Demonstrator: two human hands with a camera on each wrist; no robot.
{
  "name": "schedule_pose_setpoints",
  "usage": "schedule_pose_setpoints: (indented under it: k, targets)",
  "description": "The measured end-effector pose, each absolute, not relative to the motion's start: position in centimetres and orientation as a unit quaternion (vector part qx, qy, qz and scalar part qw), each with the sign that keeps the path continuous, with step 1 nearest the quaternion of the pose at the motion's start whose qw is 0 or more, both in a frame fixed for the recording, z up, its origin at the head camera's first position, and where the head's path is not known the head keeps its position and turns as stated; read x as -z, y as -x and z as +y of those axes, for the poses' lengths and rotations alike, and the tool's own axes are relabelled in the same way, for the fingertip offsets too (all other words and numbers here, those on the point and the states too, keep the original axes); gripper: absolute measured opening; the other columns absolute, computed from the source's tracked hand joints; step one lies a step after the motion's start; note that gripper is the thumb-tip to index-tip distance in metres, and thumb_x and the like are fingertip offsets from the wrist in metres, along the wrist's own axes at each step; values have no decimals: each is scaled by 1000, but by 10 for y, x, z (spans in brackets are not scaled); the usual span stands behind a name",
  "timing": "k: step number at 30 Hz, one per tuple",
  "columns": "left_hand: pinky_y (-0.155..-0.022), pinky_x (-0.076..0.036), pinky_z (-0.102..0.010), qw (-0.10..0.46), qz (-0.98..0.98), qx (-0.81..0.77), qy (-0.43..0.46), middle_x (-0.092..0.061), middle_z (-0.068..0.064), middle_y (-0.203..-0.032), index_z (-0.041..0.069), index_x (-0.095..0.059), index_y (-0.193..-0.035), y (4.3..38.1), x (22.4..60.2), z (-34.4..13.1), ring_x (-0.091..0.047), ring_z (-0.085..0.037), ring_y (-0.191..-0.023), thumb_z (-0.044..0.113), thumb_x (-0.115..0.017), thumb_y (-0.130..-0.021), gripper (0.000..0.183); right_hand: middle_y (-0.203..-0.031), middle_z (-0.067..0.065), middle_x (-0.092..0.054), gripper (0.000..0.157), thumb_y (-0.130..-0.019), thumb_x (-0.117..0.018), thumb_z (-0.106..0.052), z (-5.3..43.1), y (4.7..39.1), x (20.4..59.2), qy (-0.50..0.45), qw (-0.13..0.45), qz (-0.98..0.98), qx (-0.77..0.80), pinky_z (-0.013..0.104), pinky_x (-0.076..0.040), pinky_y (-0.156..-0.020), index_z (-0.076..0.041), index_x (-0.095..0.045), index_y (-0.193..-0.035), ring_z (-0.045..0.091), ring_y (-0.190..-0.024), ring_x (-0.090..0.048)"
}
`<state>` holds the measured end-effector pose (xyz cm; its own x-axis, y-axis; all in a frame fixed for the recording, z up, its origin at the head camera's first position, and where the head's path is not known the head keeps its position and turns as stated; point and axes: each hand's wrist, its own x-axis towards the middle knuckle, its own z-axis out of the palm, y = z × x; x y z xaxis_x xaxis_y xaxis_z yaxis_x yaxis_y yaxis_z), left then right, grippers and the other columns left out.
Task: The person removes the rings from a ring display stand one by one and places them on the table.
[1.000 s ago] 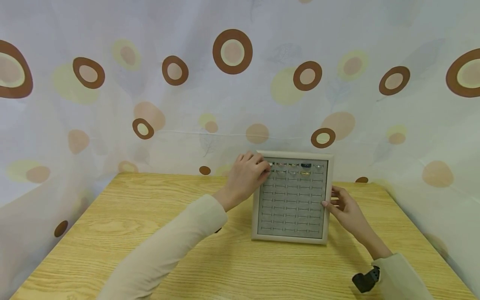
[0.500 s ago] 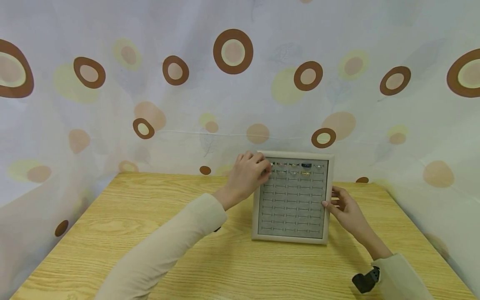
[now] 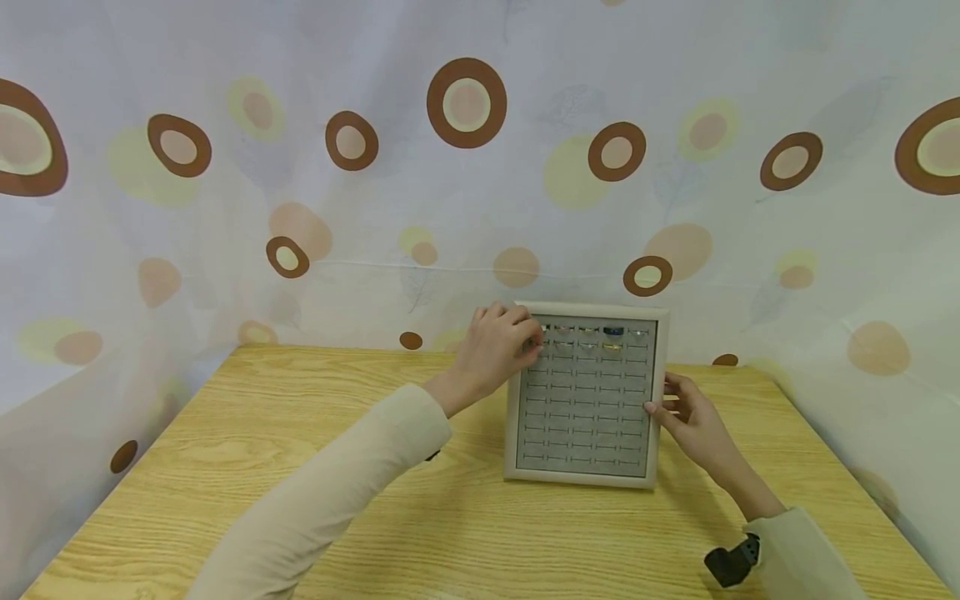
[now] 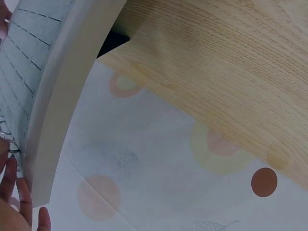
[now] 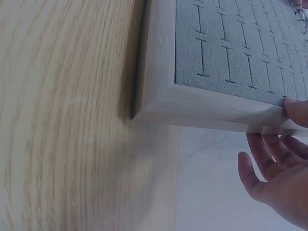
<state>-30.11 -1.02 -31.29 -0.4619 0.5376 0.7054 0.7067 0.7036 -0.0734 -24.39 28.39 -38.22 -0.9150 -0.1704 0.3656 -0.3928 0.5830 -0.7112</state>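
A ring display board [image 3: 585,400] with a pale frame and grey slotted padding leans upright on the table. Several rings sit in its top two rows, among them a wide dark ring [image 3: 612,332] and a gold-coloured ring [image 3: 612,347]. My left hand [image 3: 495,350] is at the board's upper left corner, thumb and fingertips pinching a small ring at the left end of the second row; the fingers mostly hide it. My right hand [image 3: 693,425] grips the right side of the frame, thumb on the front edge and fingers behind, as the right wrist view also shows.
The wood-grain table [image 3: 420,533] lies under the board. Behind it hangs a white patterned curtain [image 3: 480,200] with brown rings and pale dots. A black device [image 3: 731,561] is strapped at the right wrist. A black support piece [image 4: 113,44] shows behind the frame.
The left fingertips shift very slightly at the second row's left end. My right hand and the board stay in place.
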Motion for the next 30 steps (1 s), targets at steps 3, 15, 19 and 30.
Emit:
schedule_pose_setpoints:
  k: [3,15,19,30]
  targets:
    - [-69,-37,-31,354,-850,118,372,-58,5,-86,20,-64,-84,301,311,-11,-51,-18,-79,25,-65,-84,5,-120,28,-49,49,-92,-52,-10,284,244,382,-159,130,-880,-427,16,-47,-69,9,-32,-133,-14,-87,-48]
    - [-74,-41,-33,328,-853,109,392,-60,7,-89,23,-64,-84,296,306,-15,-55,-14,-88,28,-65,-83,6,-121,27,-48,50,-93,-51,-12,284,244,382,-154,126,-882,-428,16,-47,-69,8,-31,-134,-14,-88,-47]
    - [-75,-41,-33,327,-853,114,391,-60,8,-89,22,-63,-84,294,306,-23,-56,-13,-87,27,-67,-82,6,-121,28,-49,49,-93,-51,-11,284,244,383,-156,128,-881,-429,16,-47,-69,8,-32,-134,-14,-87,-48]
    - [-76,-43,-36,321,-860,121,379,-61,5,-89,20,-63,-81,297,320,-55,-55,-16,-83,24,-68,-81,6,-120,28,-49,48,-93,-51,-10,283,244,382,-162,127,-877,-433,16,-47,-70,9,-32,-133,-13,-88,-48]
